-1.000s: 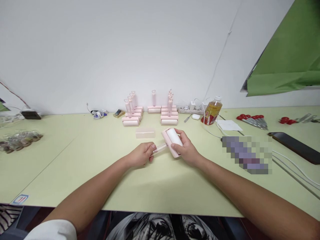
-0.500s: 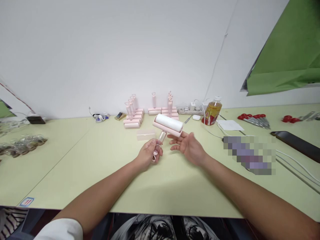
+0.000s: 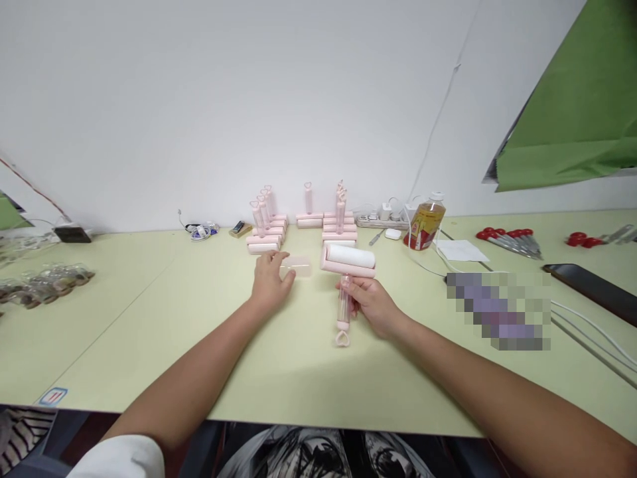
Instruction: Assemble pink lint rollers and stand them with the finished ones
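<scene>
My right hand [image 3: 374,302] grips the clear handle of a pink lint roller [image 3: 348,261]. Its white roll faces up at the head, and a heart-shaped loop hangs at the bottom. Over the table, my left hand [image 3: 270,279] is open, thumb and fingers apart, at the left end of a clear pinkish plastic cover [image 3: 297,267]. Whether the fingers touch that cover, I cannot tell. Behind the hands, several more pink lint rollers [image 3: 265,229] stand upright on their heads in a left group and a right group [image 3: 340,222], with a single roller [image 3: 308,206] between.
A drink bottle [image 3: 425,222] and a power strip [image 3: 381,221] stand at the back right. Red-handled tools [image 3: 512,239], a black phone [image 3: 592,292] and white cables lie farther right. Bagged items [image 3: 47,285] lie at the left. A pixelated patch [image 3: 497,311] hides something.
The lint roller has passed from my left hand to my right and now hangs more upright. My left hand has moved left and away, to the clear cover.
</scene>
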A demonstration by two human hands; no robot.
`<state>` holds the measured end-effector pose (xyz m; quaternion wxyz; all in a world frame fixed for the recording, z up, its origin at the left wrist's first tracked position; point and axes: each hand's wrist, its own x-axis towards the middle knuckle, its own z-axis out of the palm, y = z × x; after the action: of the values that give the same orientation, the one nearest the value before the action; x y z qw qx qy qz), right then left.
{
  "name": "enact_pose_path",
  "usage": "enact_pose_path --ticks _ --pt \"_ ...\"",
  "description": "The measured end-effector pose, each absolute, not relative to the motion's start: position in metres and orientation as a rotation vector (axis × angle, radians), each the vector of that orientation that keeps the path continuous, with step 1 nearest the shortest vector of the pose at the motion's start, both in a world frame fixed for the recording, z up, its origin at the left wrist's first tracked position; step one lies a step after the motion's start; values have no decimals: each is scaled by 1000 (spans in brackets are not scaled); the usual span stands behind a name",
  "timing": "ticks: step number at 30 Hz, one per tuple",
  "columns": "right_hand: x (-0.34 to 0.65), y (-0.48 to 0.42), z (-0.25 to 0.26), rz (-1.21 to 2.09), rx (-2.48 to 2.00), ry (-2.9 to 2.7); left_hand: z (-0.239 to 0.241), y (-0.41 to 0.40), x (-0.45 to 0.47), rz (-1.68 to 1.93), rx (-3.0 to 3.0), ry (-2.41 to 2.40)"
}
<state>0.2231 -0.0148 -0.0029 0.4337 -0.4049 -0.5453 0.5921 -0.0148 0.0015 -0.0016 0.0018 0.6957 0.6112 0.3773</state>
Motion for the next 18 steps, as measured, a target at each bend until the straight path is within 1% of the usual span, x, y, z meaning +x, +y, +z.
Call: enact_pose_path --ticks 2,4,9,14,18 --pt "222 -17 -4 1492 -1031 -1434 -6 12 -28 1047 2157 1991" --pt "220 -21 -6 1509 -1031 -1543 -12 19 -34 968 2101 1950" --pt "218 -28 -3 1547 -974 -1782 -16 21 -35 1171 1827 1721" --pt "219 -28 -2 1476 -987 -1922 -5 16 -30 1229 1614 1572" --pt "219 -26 -5 1401 -1052 -1952 3 5 -19 1278 1361 1318"
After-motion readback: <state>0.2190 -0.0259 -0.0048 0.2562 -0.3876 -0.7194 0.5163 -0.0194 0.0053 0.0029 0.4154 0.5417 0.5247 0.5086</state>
